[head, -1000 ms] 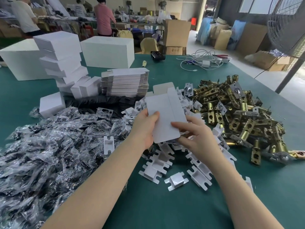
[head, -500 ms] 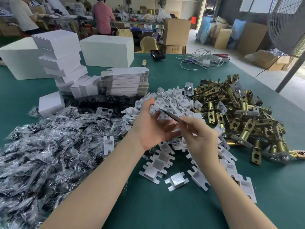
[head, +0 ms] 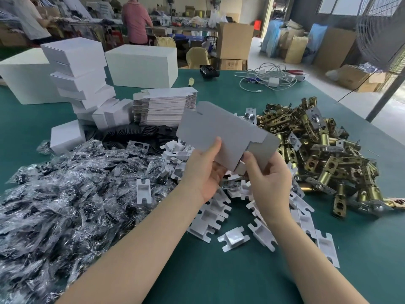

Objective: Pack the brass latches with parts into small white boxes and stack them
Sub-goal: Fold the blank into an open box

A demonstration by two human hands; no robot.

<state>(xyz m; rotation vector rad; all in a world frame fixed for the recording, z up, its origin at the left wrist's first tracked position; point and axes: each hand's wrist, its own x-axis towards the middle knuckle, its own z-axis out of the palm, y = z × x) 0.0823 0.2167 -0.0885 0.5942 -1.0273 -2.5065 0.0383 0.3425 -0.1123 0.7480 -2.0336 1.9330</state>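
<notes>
I hold a flat, unfolded box blank (head: 221,130) above the table, its grey inner side facing me. My left hand (head: 205,170) grips its lower left edge, thumb on top. My right hand (head: 268,174) pinches its lower right flap. A heap of brass latches (head: 317,150) lies to the right. Clear bags of parts (head: 65,194) cover the left side. White plastic inserts (head: 234,238) are scattered below my hands. A stack of flat blanks (head: 164,106) lies behind, and packed small white boxes (head: 76,69) are stacked at the back left.
Two large white cartons (head: 142,64) stand at the back of the green table (head: 219,281). White cables and a charger (head: 271,81) lie at the back right. Black pieces (head: 135,132) lie beneath the blank stack. People work at benches beyond.
The blank, seen white-side up a second ago, went edge-on and now shows its grey inner side. Both hands rose with it and shifted their grip.
</notes>
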